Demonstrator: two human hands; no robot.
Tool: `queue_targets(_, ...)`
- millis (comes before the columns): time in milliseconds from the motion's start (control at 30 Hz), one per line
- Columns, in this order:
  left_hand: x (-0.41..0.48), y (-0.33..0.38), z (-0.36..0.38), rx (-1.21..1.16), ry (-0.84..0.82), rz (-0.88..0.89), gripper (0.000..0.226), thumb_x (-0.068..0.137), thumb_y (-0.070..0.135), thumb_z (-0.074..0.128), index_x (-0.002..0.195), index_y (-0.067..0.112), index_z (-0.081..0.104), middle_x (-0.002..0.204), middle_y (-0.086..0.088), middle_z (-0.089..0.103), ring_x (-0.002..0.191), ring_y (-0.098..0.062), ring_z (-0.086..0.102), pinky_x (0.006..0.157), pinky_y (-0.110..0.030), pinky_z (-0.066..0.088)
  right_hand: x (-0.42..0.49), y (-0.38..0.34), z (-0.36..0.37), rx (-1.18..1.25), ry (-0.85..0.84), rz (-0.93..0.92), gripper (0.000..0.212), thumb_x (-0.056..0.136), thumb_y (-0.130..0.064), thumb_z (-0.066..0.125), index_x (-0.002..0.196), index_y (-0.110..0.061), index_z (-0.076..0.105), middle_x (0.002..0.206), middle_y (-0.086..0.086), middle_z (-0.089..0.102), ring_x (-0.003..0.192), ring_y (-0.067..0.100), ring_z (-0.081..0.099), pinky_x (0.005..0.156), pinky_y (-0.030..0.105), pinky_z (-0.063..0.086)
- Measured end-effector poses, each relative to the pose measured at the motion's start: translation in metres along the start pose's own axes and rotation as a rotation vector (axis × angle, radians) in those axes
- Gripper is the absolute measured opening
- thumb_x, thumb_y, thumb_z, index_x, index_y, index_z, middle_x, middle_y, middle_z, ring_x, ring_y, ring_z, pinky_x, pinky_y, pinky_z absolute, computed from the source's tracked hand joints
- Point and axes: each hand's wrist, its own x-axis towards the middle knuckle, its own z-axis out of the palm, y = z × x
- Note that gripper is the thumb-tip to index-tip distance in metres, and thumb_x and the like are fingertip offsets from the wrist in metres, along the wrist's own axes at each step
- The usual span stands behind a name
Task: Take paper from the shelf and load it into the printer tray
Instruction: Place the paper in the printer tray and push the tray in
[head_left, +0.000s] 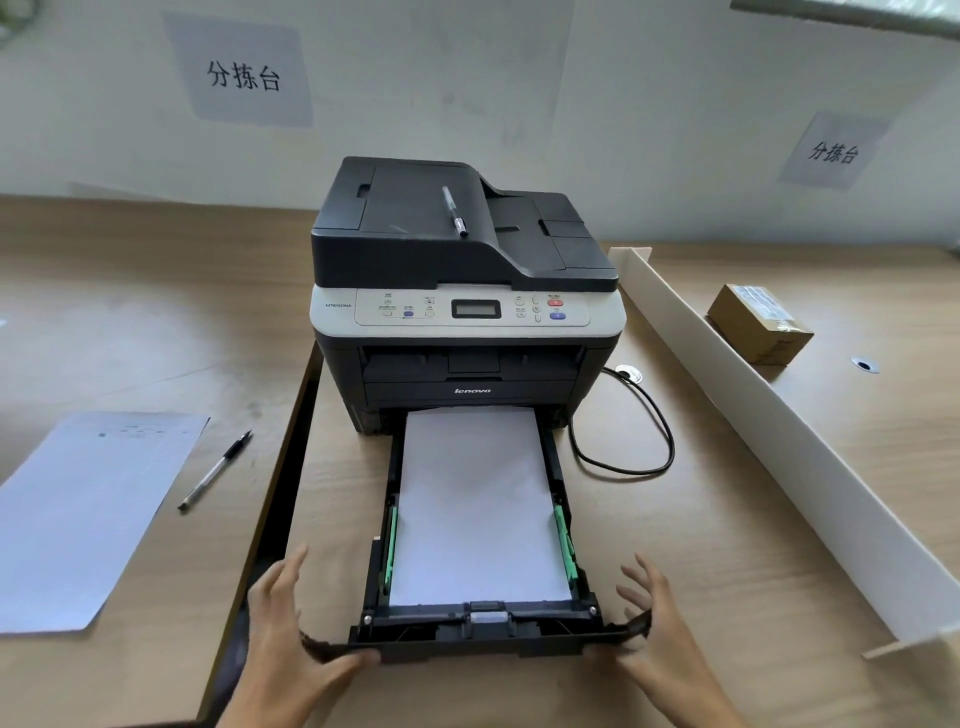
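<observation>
A black and grey printer (467, 291) stands on a wooden table. Its black paper tray (467, 636) is pulled far out toward me. A stack of white paper (475, 509) lies flat inside the tray between green side guides. My left hand (288, 644) holds the tray's front panel at its left end, thumb on the front face. At the right end of that panel my right hand (657, 642) grips in the same way.
A printed sheet (78, 519) and a pen (215, 470) lie on the left table. Another pen (454, 212) rests on the printer lid. A black cable (652, 431) loops right of the printer. A white cardboard divider (769, 431) and a brown box (758, 323) sit right.
</observation>
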Motion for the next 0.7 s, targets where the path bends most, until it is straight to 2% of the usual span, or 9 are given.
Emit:
queue_targets(67,0.003,0.006,0.008,-0.107,0.119,-0.070,0.144,0.029,0.032,0.100,0.149,0.031,0.020,0.141,-0.007,0.028,0.128,-0.025,0.040,0.105,-0.049,0.040,0.014,0.003,0.005,0.123,0.068,0.006,0.169,0.002,-0.054,0.093,0.149,-0.014,0.021,0.139,0.007,0.039,0.126,0.027,0.047,0.107,0.040,0.038)
queue_targets(133,0.013,0.011,0.015,-0.185,0.167,-0.093,0.138,0.039,0.016,0.099,0.148,0.032,0.016,0.143,-0.011,0.029,0.131,-0.027,0.039,0.107,-0.047,0.038,0.028,0.000,0.008,0.145,0.110,-0.007,0.162,0.007,-0.049,0.095,0.148,-0.013,0.024,0.136,0.006,0.041,0.126,0.027,0.047,0.106,0.042,0.040)
queue_targets(233,0.034,0.013,0.026,-0.215,0.152,-0.128,0.142,0.041,0.038,0.095,0.153,0.025,0.009,0.149,-0.008,0.028,0.137,-0.023,0.034,0.112,-0.046,0.034,0.050,-0.007,0.005,0.112,0.168,-0.005,0.126,0.042,-0.012,0.097,0.147,-0.013,0.027,0.135,0.005,0.043,0.131,0.026,0.044,0.105,0.039,0.042)
queue_targets(300,0.047,0.021,0.034,-0.234,0.154,-0.115,0.137,0.049,0.040,0.092,0.154,0.021,0.006,0.152,-0.007,0.031,0.140,-0.022,0.033,0.113,-0.042,0.032,0.068,-0.012,0.001,0.096,0.218,-0.019,0.106,0.061,-0.001,0.089,0.146,-0.012,0.028,0.137,0.009,0.044,0.125,0.021,0.047,0.100,0.034,0.043)
queue_targets(367,0.063,0.030,0.040,-0.234,0.163,-0.120,0.130,0.058,0.034,0.091,0.155,0.017,0.005,0.155,-0.008,0.032,0.141,-0.024,0.033,0.114,-0.041,0.032,0.088,-0.020,-0.001,0.061,0.230,-0.039,0.099,0.067,-0.005,0.087,0.147,-0.011,0.028,0.140,0.010,0.044,0.119,0.017,0.047,0.095,0.031,0.042)
queue_targets(467,0.093,0.035,0.042,-0.250,0.174,-0.164,0.127,0.062,0.040,0.087,0.155,0.016,0.003,0.158,-0.009,0.029,0.143,-0.028,0.032,0.114,-0.045,0.032,0.117,-0.034,-0.001,0.020,0.223,-0.049,0.100,0.069,-0.014,0.087,0.149,-0.012,0.025,0.141,0.006,0.043,0.124,0.018,0.047,0.095,0.031,0.040)
queue_targets(567,0.125,0.038,0.043,-0.261,0.158,-0.184,0.122,0.067,0.042,0.085,0.154,0.014,0.005,0.158,-0.009,0.029,0.141,-0.030,0.034,0.112,-0.044,0.034,0.147,-0.045,0.001,-0.014,0.231,-0.043,0.101,0.071,-0.020,0.086,0.150,-0.014,0.022,0.148,0.008,0.040,0.135,0.025,0.043,0.103,0.036,0.041)
queue_targets(700,0.161,0.051,0.043,-0.275,0.138,-0.159,0.116,0.072,0.038,0.082,0.154,0.010,0.006,0.160,-0.011,0.024,0.144,-0.030,0.029,0.112,-0.042,0.031,0.180,-0.061,0.002,-0.028,0.246,-0.038,0.104,0.074,-0.018,0.084,0.152,-0.010,0.017,0.153,0.014,0.032,0.139,0.029,0.038,0.112,0.043,0.036)
